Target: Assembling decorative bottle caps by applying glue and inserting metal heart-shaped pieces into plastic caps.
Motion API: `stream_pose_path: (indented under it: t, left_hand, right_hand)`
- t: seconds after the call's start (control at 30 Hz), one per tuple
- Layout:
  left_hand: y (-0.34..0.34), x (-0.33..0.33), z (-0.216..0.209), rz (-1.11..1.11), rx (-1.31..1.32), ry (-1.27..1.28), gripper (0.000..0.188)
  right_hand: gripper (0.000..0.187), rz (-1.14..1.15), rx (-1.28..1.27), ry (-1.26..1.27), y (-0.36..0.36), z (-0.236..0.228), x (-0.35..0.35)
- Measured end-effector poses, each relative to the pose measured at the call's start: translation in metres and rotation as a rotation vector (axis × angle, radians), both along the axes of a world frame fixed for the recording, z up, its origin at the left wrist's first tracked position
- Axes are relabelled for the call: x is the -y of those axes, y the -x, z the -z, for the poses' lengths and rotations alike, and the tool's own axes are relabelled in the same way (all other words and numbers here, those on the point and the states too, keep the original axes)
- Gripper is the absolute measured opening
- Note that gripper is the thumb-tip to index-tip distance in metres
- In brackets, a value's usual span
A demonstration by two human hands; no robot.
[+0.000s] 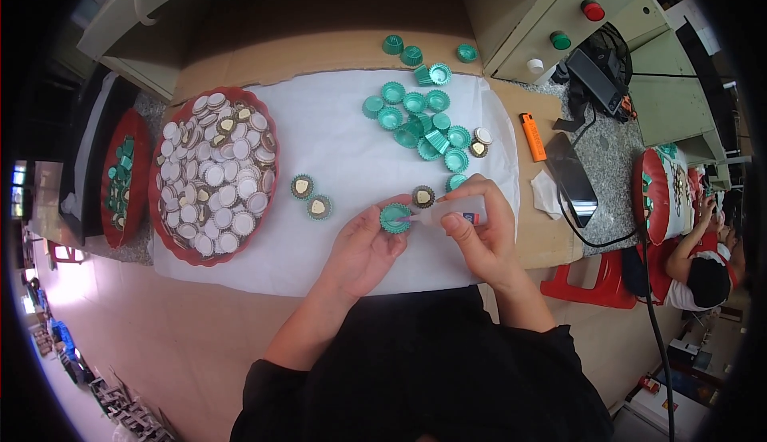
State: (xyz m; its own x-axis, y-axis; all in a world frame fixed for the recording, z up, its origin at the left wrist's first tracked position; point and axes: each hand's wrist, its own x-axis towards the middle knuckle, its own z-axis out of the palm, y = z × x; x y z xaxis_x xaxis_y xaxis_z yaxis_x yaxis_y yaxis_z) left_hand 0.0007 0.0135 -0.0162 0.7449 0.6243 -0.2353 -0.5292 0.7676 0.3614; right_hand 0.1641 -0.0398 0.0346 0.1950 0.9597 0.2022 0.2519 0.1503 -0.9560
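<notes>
My left hand (361, 248) grips a small green fluted cap (391, 217) by its rim, its hollow side up. My right hand (489, 236) is closed around a small translucent squeeze bottle (437, 217). The bottle lies tilted, and its thin nozzle points into the cap; whether any liquid comes out is too small to tell. Just beyond the bottle rests a dark fluted cap with a pale centre (423, 197). Several loose green caps (414, 102) lie farther off on the white sheet (319, 138). Two more pale-centred caps (319, 206) sit left of my left hand.
A red tray (152, 202) heaped with white-faced round caps (214, 175) stands at the left. To the right are an orange lighter (532, 137), a phone (571, 180) and a black cable (595, 244). A grey machine housing (559, 18) bounds the far right. Another person (703, 270) sits beyond.
</notes>
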Motion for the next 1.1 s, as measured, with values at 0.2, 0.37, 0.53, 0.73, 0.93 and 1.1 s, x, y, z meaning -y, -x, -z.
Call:
stream_pose_path:
  t: [0.2, 0.37, 0.53, 0.73, 0.93, 1.1]
  left_hand:
    - [0.001, -0.001, 0.002, -0.021, 0.028, 0.072, 0.04]
    - [0.001, -0.001, 0.004, -0.035, 0.077, 0.101, 0.038]
    - [0.002, -0.002, 0.006, -0.045, 0.096, 0.117, 0.038]
    - [0.002, -0.002, 0.008, -0.057, 0.107, 0.119, 0.037]
    - [0.002, -0.002, 0.007, -0.049, 0.133, 0.131, 0.037]
    - [0.002, -0.001, 0.009, -0.043, 0.103, 0.091, 0.038]
  right_hand:
    - [0.023, 0.036, 0.003, -0.097, 0.006, 0.009, 0.0]
    - [0.025, 0.052, 0.187, -0.279, 0.008, 0.013, -0.003]
    - [0.026, 0.078, 0.249, -0.324, 0.008, 0.012, -0.004]
    - [0.027, 0.091, 0.317, -0.339, 0.008, 0.006, -0.004]
    - [0.026, 0.093, 0.034, -0.246, 0.006, 0.006, 0.003]
    - [0.029, 0.021, -1.002, 0.057, -0.018, -0.004, 0.005]
